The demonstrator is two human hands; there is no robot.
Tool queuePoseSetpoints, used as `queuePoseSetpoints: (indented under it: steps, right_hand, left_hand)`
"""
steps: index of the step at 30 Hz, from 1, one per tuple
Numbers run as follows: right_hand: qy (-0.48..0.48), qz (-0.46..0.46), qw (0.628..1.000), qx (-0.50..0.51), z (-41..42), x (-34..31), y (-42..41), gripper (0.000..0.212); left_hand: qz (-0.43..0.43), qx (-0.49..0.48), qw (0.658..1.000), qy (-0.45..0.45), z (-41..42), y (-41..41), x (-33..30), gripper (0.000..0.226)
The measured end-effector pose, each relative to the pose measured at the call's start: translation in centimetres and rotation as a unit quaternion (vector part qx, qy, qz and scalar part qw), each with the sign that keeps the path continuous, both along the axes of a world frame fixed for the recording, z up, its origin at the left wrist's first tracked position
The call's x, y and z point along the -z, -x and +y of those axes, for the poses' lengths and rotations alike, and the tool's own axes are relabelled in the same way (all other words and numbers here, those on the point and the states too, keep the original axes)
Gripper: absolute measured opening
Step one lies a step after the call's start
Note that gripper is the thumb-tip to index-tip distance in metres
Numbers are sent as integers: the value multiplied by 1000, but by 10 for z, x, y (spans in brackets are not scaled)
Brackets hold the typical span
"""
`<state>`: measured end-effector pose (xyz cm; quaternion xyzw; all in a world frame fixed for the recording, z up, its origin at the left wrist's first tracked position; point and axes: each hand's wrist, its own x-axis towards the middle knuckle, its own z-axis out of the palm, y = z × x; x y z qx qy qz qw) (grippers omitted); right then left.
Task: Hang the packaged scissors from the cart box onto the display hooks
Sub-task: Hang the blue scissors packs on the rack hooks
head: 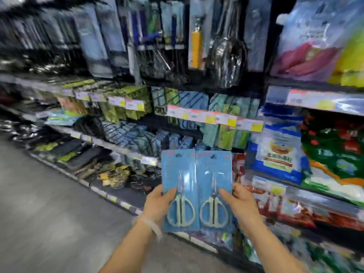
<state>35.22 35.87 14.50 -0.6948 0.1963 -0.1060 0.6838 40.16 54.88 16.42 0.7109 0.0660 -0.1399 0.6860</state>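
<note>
While both hands hold them up in front of the store shelves, two blue packs of scissors sit side by side, upright, their edges touching or slightly overlapping. The left hand grips the left scissors pack at its lower left edge, thumb across the front beside the pale handles, the other fingers hidden behind the card. The right hand grips the right scissors pack at its lower right edge in the same way, thumb pointing inward over the front. A pale wristband circles the left wrist. Beyond the fingers, blurred price labels line the shelf edge, and hanging utensil packs fill the upper rack, well above the hands.
</note>
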Motion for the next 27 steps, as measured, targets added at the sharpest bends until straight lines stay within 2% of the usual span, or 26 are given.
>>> queuePoseSetpoints:
  steps: [5, 8, 10, 11, 15, 17, 20, 23, 27]
  right_hand:
    - [6, 7, 997, -76, 60, 1, -58, 14]
    - [-1, 13, 995, -103, 85, 4, -94, 8]
    - [-8, 24, 993, -112, 95, 7, -119, 2]
    - [-11, 30, 993, -113, 98, 9, -132, 5]
    - [-27, 53, 995, -85, 99, 15, -177, 8]
    - [-28, 58, 996, -58, 92, 17, -197, 5]
    - [-12, 61, 998, -14, 77, 22, -223, 2]
    - [3, 75, 997, 28, 66, 26, -241, 13]
    - [25, 57, 997, 53, 59, 17, -257, 6]
  left_hand:
    - [16, -92, 995, 20, 59, -27, 4, 10]
    - [19, -114, 993, -2, 87, -58, 13, 3]
    - [20, -116, 993, -4, 99, -84, 20, 5]
    - [20, -118, 993, -12, 103, -97, 24, 3]
    - [33, -92, 995, -8, 106, -152, 28, 6]
    - [37, -52, 998, -15, 101, -180, 29, 21]
    - [32, -11, 999, -13, 88, -215, 25, 5]
    - [46, 22, 999, 15, 78, -239, 30, 11]
    - [67, 27, 997, 35, 73, -263, 39, 10]
